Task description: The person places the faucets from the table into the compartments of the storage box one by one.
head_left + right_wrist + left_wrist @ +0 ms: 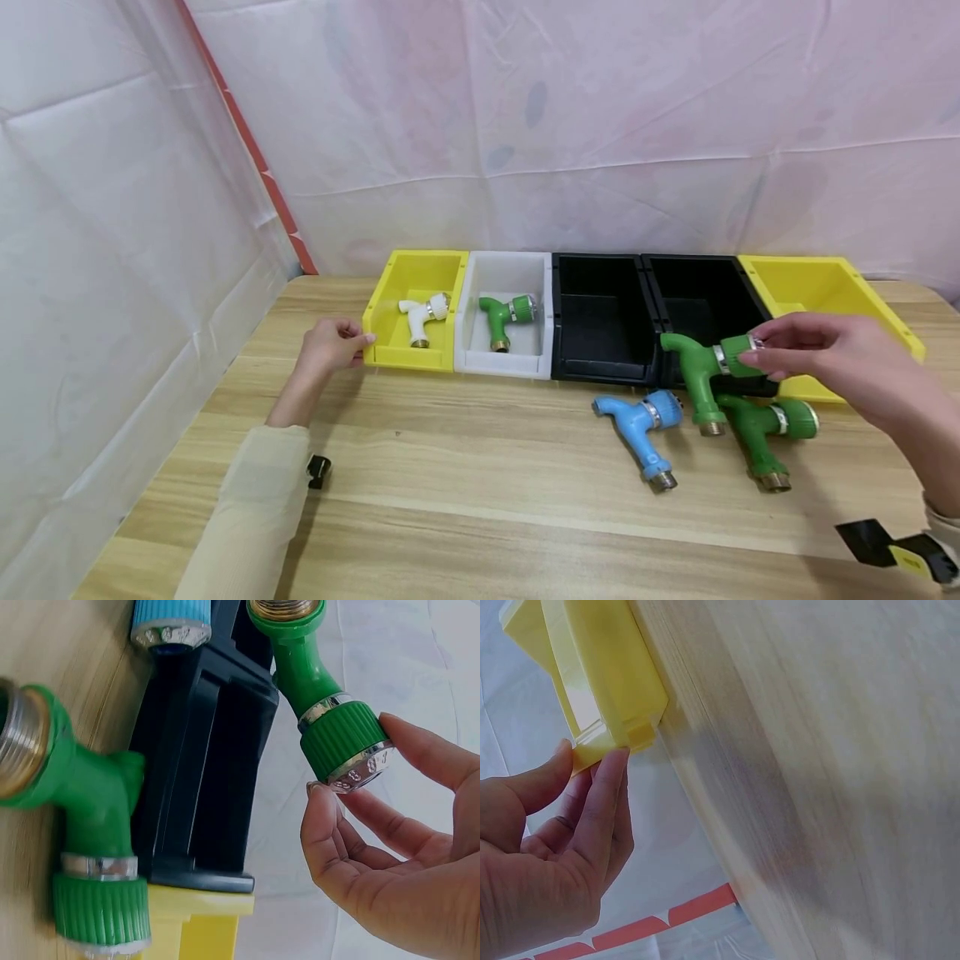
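Pinching the raised green tap (697, 375) by its ribbed knob (738, 354) between curled thumb and fingertips of the right hand (847, 358). Taking that tap as hub in the head view, find the first black bin (720, 300) at 12 o'clock and the first yellow bin (873, 296) at 2. Find the loose green tap (757, 433) at 4 and the blue tap (637, 429) between 7 and 8, both lying on the desk (480, 508). Look to 10 for the second black bin (603, 371), then between 9 and 10 for the white bin (501, 365) holding a small green tap (497, 319), and beyond it the second yellow bin (408, 358) holding a white tap (420, 319). Gripping that last bin by its near left corner with the left hand (330, 343), catching the rim between thumb and fingers.

To do it well, best squeeze the knob evenly from both sides and guard against swinging or twisting at the threaded end. Lift high enough to clear the loose tap and the black front edge. Steady the gripped bin lightly, without skewing the row.

For writing, notice raised characters on the metal end cap (360, 771), perhaps digits, too blurred to read surely. Can make out no brand.
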`<move>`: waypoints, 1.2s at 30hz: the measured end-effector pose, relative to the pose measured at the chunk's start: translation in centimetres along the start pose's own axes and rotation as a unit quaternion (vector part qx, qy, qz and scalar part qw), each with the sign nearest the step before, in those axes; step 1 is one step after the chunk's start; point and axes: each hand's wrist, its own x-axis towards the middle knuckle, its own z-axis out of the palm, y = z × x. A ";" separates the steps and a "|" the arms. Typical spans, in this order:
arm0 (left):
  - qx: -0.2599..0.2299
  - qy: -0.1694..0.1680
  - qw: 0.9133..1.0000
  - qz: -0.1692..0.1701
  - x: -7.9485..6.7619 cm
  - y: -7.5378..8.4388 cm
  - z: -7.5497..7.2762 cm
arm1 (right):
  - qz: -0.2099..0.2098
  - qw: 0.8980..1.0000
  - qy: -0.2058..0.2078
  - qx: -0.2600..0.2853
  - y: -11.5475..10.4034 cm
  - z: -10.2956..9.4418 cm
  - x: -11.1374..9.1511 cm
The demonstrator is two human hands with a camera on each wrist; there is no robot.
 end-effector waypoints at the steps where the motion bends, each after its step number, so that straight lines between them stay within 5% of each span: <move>1: 0.000 0.000 1.000 0.000 0.0 0.0 0.0 | -0.001 1.000 -0.003 -0.002 -0.2 0.1 0.1; 36: 0.020 -0.005 1.000 0.008 -0.4 0.3 -0.2 | -0.017 0.999 -0.040 0.025 -3.6 1.7 1.5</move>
